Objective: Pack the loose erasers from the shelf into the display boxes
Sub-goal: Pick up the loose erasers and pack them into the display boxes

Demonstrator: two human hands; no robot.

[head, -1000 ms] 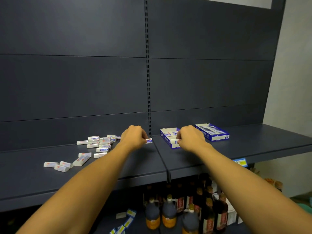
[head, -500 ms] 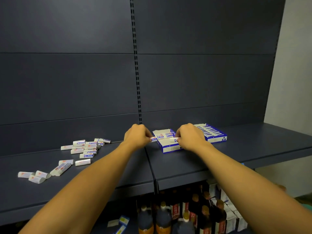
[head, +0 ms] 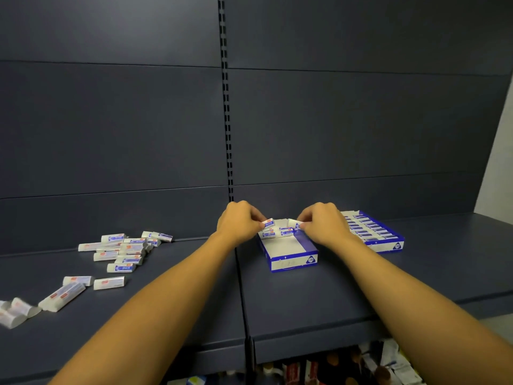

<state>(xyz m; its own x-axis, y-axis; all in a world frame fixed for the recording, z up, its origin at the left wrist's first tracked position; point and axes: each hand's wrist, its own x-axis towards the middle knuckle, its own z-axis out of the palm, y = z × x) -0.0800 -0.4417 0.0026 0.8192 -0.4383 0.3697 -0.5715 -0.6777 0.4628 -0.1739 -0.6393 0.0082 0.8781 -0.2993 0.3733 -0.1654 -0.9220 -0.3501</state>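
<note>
A blue and white display box lies open on the dark shelf in front of me, with a few erasers at its far end. My left hand pinches a white eraser with a blue label over the box's back left corner. My right hand pinches another eraser over the back right corner. A second display box, full of erasers in rows, sits just right of my right hand. Several loose erasers lie in a heap to the left.
More loose erasers are scattered toward the shelf's left front, some at the left frame edge. A slotted upright splits the dark back panel. Bottles and packets stand on the level below the shelf's front edge.
Both hands have closed in over the far end of the open box, each holding an eraser. My view has shifted so the heap sits further left.
</note>
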